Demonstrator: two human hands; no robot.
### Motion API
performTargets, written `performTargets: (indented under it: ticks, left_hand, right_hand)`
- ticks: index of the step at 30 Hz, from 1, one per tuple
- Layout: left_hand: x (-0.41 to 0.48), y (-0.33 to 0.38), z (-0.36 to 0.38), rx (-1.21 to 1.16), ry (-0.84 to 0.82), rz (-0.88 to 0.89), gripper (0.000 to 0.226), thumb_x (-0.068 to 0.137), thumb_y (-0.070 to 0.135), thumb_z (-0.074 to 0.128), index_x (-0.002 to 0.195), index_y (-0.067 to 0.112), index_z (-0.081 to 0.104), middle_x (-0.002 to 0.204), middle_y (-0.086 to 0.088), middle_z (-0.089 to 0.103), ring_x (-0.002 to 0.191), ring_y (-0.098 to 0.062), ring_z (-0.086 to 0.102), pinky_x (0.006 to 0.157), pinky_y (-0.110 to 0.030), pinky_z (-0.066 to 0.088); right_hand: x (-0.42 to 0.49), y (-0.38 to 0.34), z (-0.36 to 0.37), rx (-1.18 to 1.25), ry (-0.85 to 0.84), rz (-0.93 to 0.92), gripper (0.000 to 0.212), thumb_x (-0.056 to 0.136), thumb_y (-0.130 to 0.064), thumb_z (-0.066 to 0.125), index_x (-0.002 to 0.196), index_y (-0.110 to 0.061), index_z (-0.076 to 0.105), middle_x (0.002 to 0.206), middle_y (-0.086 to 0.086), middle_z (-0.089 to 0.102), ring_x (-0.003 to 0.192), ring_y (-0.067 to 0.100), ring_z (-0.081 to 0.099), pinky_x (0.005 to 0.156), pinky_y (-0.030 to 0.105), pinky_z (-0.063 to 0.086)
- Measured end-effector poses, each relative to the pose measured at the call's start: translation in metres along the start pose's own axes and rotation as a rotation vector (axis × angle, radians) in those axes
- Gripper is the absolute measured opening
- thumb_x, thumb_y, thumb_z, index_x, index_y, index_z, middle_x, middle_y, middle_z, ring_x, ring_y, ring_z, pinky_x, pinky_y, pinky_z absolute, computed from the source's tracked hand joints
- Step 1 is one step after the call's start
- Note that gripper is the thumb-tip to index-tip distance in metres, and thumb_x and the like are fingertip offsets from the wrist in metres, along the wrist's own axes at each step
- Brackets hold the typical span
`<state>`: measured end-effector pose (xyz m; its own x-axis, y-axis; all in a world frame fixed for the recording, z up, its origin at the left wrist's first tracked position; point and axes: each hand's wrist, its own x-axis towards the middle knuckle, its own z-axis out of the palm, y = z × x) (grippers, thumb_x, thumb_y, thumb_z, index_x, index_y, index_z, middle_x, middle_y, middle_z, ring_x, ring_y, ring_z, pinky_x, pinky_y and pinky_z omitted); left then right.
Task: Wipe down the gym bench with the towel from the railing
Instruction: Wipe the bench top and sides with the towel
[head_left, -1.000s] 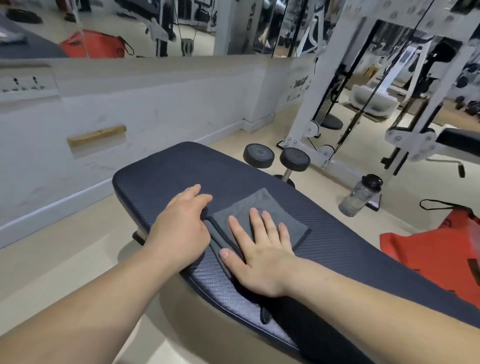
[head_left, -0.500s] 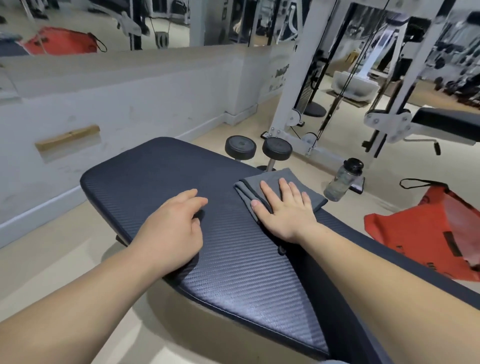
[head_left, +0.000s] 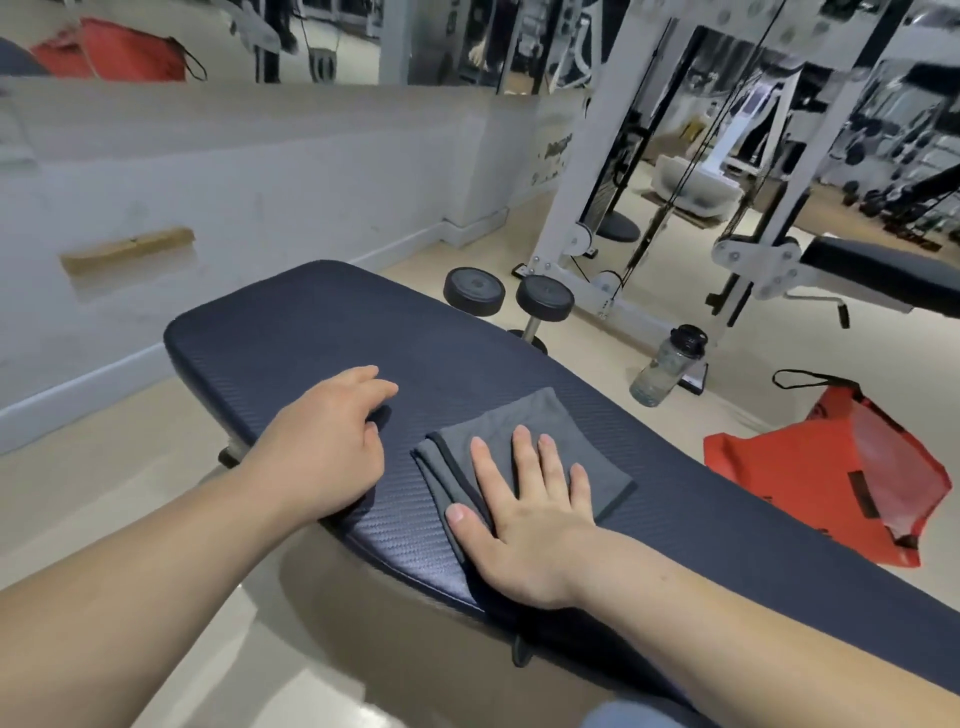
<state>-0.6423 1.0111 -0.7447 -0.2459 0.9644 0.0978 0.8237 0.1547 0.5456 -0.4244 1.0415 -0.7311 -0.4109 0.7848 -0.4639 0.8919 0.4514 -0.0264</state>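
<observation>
A dark navy padded gym bench runs from the left middle to the lower right. A folded grey towel lies flat on its pad near the middle. My right hand presses palm-down on the towel with fingers spread. My left hand rests palm-down on the bare pad to the left of the towel, near the bench's front edge, a short gap away from the cloth.
Two black dumbbells and a clear water bottle stand on the floor beyond the bench. A red bag lies at the right. A white cable machine rises behind, and a low white wall runs at the left.
My right hand has slid the towel back from the bench's far edge toward the near edge and closer to my left hand. My left hand has stayed on the pad.
</observation>
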Motion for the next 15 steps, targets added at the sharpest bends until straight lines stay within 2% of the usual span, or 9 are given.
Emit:
performTargets:
  ticks: [5,8,12,15]
  left_hand:
    - [0.006,-0.042,-0.022,-0.06,0.124,-0.195,0.051,0.092,0.009,0.052,0.142,0.019,0.058,0.161,-0.004,0.039,0.15,-0.018,0.033,0.12,-0.03,0.026]
    - [0.003,-0.08,-0.034,-0.09,0.238,-0.405,0.051,0.09,0.011,0.054,0.141,0.015,0.058,0.158,-0.008,0.043,0.146,-0.026,0.038,0.117,-0.035,0.032]
    - [-0.008,-0.111,-0.041,-0.186,0.329,-0.512,0.048,0.094,0.014,0.052,0.142,0.019,0.055,0.148,-0.002,0.054,0.135,-0.023,0.049,0.105,-0.028,0.037]
    - [-0.009,-0.116,-0.038,-0.236,0.356,-0.562,0.046,0.097,0.011,0.05,0.142,0.02,0.052,0.148,0.002,0.054,0.134,-0.019,0.049,0.089,-0.015,0.028]
  right_hand:
    - [0.055,-0.066,-0.02,-0.057,0.043,-0.164,0.074,0.1,-0.069,0.012,0.158,-0.039,-0.024,0.164,0.008,-0.039,0.149,0.032,-0.041,0.12,0.059,-0.022]
    - [0.1,-0.101,-0.036,-0.047,0.109,-0.241,0.075,0.099,-0.071,0.014,0.161,-0.041,-0.017,0.168,0.008,-0.031,0.152,0.032,-0.034,0.121,0.058,-0.019]
    - [0.169,-0.147,-0.062,-0.04,0.202,-0.293,0.075,0.096,-0.075,0.015,0.162,-0.045,-0.006,0.172,0.006,-0.019,0.157,0.03,-0.023,0.124,0.056,-0.014]
    - [0.216,-0.176,-0.082,-0.026,0.253,-0.266,0.075,0.095,-0.077,0.015,0.162,-0.047,0.0,0.174,0.005,-0.012,0.159,0.03,-0.016,0.125,0.056,-0.01]
